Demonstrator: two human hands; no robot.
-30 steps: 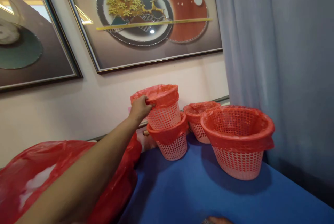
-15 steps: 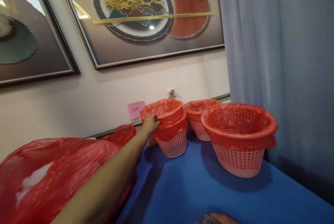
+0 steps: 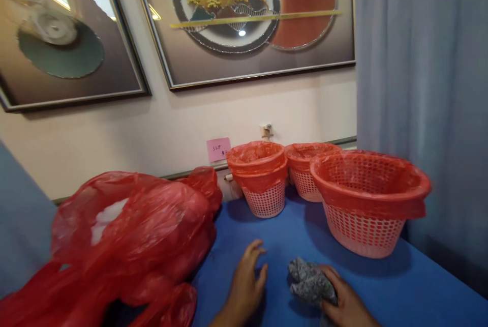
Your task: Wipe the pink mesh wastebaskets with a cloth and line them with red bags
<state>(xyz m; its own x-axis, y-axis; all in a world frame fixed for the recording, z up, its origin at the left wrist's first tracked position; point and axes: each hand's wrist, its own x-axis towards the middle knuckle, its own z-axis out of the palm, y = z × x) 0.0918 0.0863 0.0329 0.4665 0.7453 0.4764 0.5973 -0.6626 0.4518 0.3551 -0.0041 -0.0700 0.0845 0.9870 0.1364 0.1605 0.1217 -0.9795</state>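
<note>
My left hand (image 3: 246, 281) is over the blue table (image 3: 274, 245), fingers apart, with nothing in it. To its right, my right hand (image 3: 345, 299) grips a crumpled grey cloth (image 3: 310, 281). Beyond the hands stand two nested baskets (image 3: 265, 200) lined with red plastic bags. Another lined basket (image 3: 308, 184) is just behind them on the right. The large lined basket (image 3: 366, 230) is nearest, at the right.
Large red plastic bags (image 3: 163, 225) with something white inside fill the left side. A pink note (image 3: 218, 149) is on the wall behind. Framed pictures (image 3: 263, 70) hang above, and a grey-blue curtain (image 3: 412, 88) hangs at the right.
My left hand has let go of the rim of the nested baskets and come back toward me. My right hand has risen further into view with the grey cloth. The view has shifted left.
</note>
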